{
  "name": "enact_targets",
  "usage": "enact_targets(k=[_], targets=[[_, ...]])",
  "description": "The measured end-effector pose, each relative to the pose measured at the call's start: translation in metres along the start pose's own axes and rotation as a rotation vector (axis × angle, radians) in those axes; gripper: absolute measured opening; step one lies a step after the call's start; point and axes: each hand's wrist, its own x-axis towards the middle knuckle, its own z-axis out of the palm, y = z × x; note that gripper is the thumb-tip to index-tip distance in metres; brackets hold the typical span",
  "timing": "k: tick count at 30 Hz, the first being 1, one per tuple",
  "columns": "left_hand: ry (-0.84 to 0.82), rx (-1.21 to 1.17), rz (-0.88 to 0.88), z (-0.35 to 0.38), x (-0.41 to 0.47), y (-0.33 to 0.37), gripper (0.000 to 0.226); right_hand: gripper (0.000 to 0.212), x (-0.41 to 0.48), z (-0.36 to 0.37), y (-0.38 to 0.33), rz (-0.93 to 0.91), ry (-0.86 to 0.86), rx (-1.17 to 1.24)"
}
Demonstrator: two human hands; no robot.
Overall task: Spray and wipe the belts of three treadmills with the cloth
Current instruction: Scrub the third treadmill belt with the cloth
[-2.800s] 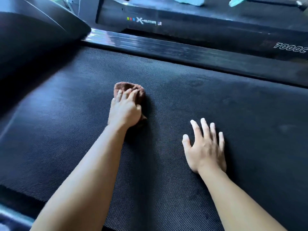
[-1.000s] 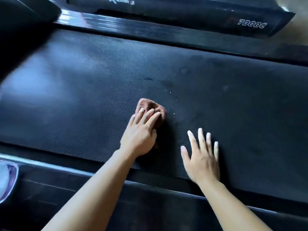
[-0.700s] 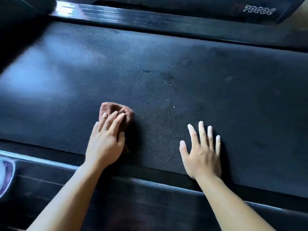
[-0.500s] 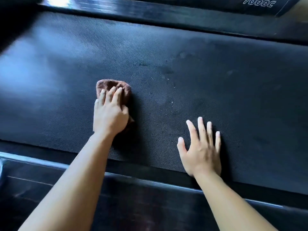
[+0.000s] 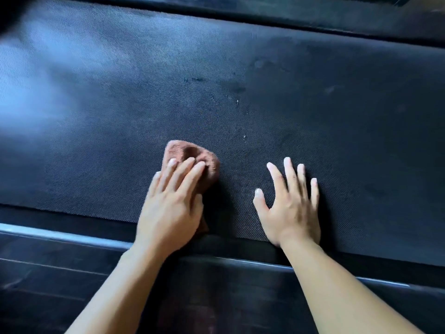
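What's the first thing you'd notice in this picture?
The brown cloth stands out most, bunched on the dark treadmill belt near its closest edge and pressed down by the left hand. Just beside it, the right hand lies spread flat on the belt.

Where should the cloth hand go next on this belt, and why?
Probably push the left hand and brown cloth forward and right toward the pale specks; they sit on the belt just beyond it, while the right hand braces flat.
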Motion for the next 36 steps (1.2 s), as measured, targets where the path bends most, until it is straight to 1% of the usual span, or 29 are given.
enact_targets(k=[4, 7, 10, 13, 16, 19, 21, 24, 27, 29, 30, 32, 34, 36], targets=[[0.032, -0.028, -0.205, -0.013, 0.027, -0.04, 0.069, 0.067, 0.0, 0.0, 0.0, -0.001, 0.009, 0.013], [0.052, -0.032, -0.277, -0.014, 0.074, -0.045, 0.072, 0.067, 0.0, 0.001, 0.0, -0.002, 0.015, 0.013], [0.023, -0.002, -0.225, -0.006, 0.114, -0.022, 0.069, 0.067, 0.0, 0.001, 0.0, 0.002, 0.011, 0.011], [0.0, 0.002, -0.108, 0.005, 0.122, 0.015, 0.066, 0.067, 0.0, 0.001, 0.0, 0.006, 0.006, 0.007], [-0.052, -0.056, 0.032, 0.014, 0.091, 0.045, 0.069, 0.069, 0.0, 0.001, 0.0, 0.008, 0.007, 0.012], [-0.048, -0.048, 0.106, 0.013, 0.036, 0.046, 0.067, 0.069, 0.001, 0.001, -0.001, 0.01, 0.014, 0.023], [-0.039, -0.021, 0.07, 0.009, 0.008, 0.027, 0.066, 0.068, 0.0, 0.001, -0.001, 0.009, 0.022, 0.027], [-0.018, -0.022, -0.052, -0.002, -0.003, -0.01, 0.066, 0.067, 0.0, 0.001, 0.0, 0.001, 0.023, 0.02], [0.019, -0.06, -0.22, -0.01, 0.022, -0.032, 0.068, 0.067, 0.0, 0.002, 0.0, 0.003, 0.017, 0.017], [0.04, -0.074, -0.279, -0.012, 0.054, -0.034, 0.066, 0.067, 0.0, 0.002, 0.0, 0.002, 0.017, 0.018], [0.039, -0.069, -0.285, -0.01, 0.071, -0.03, 0.065, 0.067, 0.0, 0.002, 0.0, 0.002, 0.016, 0.017], [0.031, -0.042, -0.234, -0.004, 0.099, -0.012, 0.066, 0.068, 0.0, 0.002, 0.0, 0.004, 0.008, 0.011], [0.005, -0.035, -0.13, 0.002, 0.113, 0.017, 0.067, 0.068, 0.0, 0.002, 0.0, 0.007, 0.0, 0.001], [-0.033, -0.043, -0.026, 0.009, 0.11, 0.047, 0.066, 0.068, 0.0, 0.001, 0.0, 0.007, 0.0, -0.004]])
